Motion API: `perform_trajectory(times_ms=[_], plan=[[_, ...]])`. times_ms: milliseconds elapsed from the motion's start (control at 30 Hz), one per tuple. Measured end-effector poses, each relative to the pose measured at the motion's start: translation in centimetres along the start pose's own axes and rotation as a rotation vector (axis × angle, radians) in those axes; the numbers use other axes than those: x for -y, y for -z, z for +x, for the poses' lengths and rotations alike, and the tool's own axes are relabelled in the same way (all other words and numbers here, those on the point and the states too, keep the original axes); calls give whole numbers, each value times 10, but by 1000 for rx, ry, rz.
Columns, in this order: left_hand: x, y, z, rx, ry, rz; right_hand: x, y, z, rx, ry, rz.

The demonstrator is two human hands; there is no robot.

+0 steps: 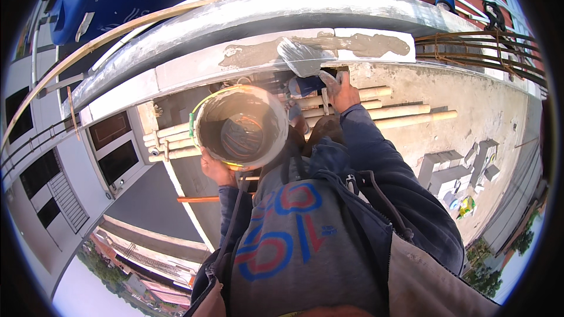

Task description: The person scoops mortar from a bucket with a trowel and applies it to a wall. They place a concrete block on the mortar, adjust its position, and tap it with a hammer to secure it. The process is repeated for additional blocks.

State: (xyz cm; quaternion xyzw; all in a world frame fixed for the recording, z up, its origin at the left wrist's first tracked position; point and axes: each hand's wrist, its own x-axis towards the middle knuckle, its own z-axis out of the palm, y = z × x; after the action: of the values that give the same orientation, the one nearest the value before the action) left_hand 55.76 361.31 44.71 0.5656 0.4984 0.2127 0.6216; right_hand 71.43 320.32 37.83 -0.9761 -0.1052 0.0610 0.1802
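Note:
My left hand is closed on the lower rim of a bucket, which hangs in front of the wall with its mouth facing up. Grey residue coats the inside of the bucket, and its wire handle has a green grip. My right hand is closed around a trowel, whose handle is mostly hidden by the fingers. The trowel's broad, smeared blade lies against the top of a white block course. Wet grey mortar is spread along the blocks on both sides of the blade.
Bamboo poles run below the wall. Rusty reinforcing bars stick out at the right end. Beyond the wall are a grey concrete ledge, pale pipes and a large blue tank. Grey blocks lie on the ground far below right.

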Motion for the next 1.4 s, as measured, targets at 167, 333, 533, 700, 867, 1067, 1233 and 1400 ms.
perform_trajectory(times_ms=[167, 333, 533, 700, 867, 1067, 1233, 1400], plan=[[-10, -18, -9, 31, -5, 48, -97, 34, -31, -24, -43, -98], [-20, -38, -25, 51, 16, -6, -165, 46, -38, -72, -95, -89], [-23, -39, -48, 36, 8, -46, -230, 48, -58, -156, -114, 21], [-32, -50, -79, -26, -12, -25, -297, 66, -97, -170, -162, 34], [-28, -59, -117, -67, -18, -157, -348, 123, -146, -157, -82, -46], [-30, -69, -158, -196, -171, -101, -255, 194, -125, -59, 282, 56], [-57, -87, -203, -193, -335, -28, -55, 217, -42, 189, 684, 55], [-107, -109, -248, -136, -450, 94, 49, 153, 5, 251, 838, -8]])
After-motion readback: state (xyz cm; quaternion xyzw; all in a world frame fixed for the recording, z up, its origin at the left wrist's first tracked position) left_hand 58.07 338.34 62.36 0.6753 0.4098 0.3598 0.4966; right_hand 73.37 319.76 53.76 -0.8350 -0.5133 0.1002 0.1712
